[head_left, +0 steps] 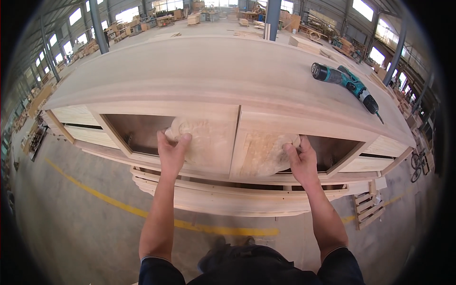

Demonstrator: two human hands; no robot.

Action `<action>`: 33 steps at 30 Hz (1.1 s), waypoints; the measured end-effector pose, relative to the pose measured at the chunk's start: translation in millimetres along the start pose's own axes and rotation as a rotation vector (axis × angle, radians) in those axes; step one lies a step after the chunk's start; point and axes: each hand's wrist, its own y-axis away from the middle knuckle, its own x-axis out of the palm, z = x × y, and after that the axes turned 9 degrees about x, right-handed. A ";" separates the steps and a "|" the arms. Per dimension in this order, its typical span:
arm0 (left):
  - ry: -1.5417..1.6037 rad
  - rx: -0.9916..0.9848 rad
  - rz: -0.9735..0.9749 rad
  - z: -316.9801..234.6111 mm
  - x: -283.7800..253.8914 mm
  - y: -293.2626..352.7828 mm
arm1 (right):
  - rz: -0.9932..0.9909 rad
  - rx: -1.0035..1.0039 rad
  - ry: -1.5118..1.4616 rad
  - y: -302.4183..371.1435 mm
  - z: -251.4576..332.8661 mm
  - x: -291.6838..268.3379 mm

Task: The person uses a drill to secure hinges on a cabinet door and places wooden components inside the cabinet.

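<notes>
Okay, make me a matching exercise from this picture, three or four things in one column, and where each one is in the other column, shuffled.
Things:
1. left hand
2. right hand
3. cordless drill
4. yellow floor line

Places:
A. lying on the cabinet top, right side
B. on the left carved door panel
C. on the concrete below the cabinet
D. on the right carved door panel

Pairs: 1-B, 2-D, 3-A, 4-C
</notes>
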 end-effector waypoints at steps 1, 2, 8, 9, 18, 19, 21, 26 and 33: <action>-0.012 0.003 0.003 0.2 -0.3 0.7 | 0.001 0.014 0.017 -2.9 -1.7 0.4; -0.011 0.001 0.005 1.2 -0.8 2.3 | 0.003 0.027 0.033 -5.3 -3.1 1.1; 0.012 0.021 -0.026 1.9 1.1 0.1 | -0.018 0.077 -0.007 -11.5 -4.9 3.8; -0.023 0.008 -0.010 -1.5 0.5 -0.8 | -0.018 0.082 -0.005 -10.9 -5.0 3.9; 0.007 0.049 0.000 9.1 -3.0 -1.4 | -0.003 0.067 -0.017 -10.3 1.4 6.4; 0.050 0.052 -0.002 8.7 -2.1 -0.7 | -0.012 0.048 0.007 -10.9 -2.3 5.0; 0.011 0.035 0.016 8.7 -3.5 -2.3 | -0.018 0.036 0.031 -10.8 -3.5 4.4; -0.040 0.028 0.044 6.5 -5.0 -3.1 | 0.002 0.109 -0.003 -10.1 -0.9 1.9; 0.014 0.022 0.072 3.3 -8.1 -4.1 | -0.027 0.125 0.091 -8.2 3.9 4.2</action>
